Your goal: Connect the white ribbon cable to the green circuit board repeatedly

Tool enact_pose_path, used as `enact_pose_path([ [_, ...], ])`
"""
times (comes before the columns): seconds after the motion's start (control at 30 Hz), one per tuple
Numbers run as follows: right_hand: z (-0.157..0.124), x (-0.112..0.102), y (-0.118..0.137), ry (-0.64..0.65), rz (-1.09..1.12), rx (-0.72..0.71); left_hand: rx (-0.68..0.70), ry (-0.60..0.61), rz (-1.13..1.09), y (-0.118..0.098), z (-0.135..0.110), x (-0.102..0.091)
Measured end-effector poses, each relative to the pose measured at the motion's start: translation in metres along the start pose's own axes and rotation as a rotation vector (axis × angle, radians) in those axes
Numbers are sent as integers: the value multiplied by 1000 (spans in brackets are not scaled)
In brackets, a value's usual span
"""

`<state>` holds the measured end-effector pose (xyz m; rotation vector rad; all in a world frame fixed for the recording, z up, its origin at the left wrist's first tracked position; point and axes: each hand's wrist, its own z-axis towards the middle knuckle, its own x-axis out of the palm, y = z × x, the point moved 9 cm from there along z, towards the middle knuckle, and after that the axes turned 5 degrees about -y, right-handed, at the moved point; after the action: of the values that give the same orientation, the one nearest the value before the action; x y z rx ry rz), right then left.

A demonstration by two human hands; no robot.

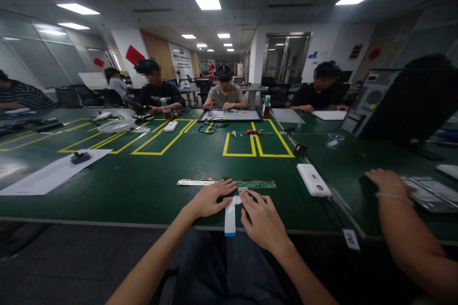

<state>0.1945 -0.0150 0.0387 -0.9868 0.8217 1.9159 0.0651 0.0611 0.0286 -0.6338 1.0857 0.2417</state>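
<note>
At the near edge of the desk [143, 186], I see a white ribbon cable [230, 217] running toward twelve o'clock to a narrow green circuit board [255, 184]. The left hand [211, 198] lies flat, fingers released, tips resting by the cable's far end. The right hand [263, 219] reaches the connector from five o'clock; whether its fingers pinch anything I cannot tell. I judge the cable-to-board joint is the step in hand, and any move there calls for a light, square touch. A white power bank [314, 179] sits at two o'clock, and a co-worker's hand [386, 182] at three.
</note>
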Motion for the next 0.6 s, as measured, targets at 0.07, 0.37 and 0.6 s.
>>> enact_pose_path([
  [0.07,0,0,0,2,-3,0,2,-3,-6,0,0,0],
  [0.37,2,-1,-2,0,-2,16,6,-4,-11,-3,2,-2],
  [0.6,1,-1,-5,-10,-18,45,23,-14,-12,-1,1,0],
])
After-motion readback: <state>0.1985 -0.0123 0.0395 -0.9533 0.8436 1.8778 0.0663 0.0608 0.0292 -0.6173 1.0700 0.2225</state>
